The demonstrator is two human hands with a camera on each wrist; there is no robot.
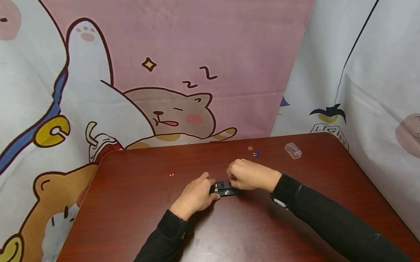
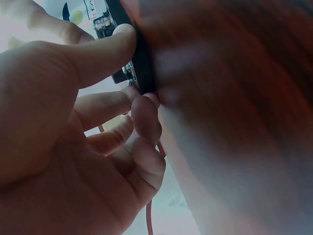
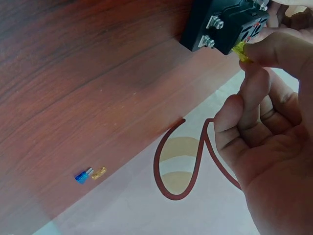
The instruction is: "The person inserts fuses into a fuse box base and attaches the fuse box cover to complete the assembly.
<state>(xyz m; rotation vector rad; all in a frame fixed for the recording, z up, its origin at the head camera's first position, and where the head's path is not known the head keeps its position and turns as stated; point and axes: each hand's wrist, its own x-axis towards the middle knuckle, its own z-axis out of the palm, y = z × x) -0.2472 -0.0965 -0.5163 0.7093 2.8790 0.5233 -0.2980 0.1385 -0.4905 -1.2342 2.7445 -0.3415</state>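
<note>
A black fuse box with metal screw terminals lies on the table. My left hand grips its left end, thumb at the near side and fingers at the far side. The left wrist view shows the thumb pressed on the box's dark edge. My right hand is at the box's right end. Between thumb and index finger it pinches a yellow blade fuse, which sits right at the slotted face of the box. The pinching fingers hide part of the fuse.
Red fuses lie at the back left of the table. Beyond my right hand are a blue fuse and an orange-tan fuse. A clear plastic case lies further right. A printed curtain hangs behind the table.
</note>
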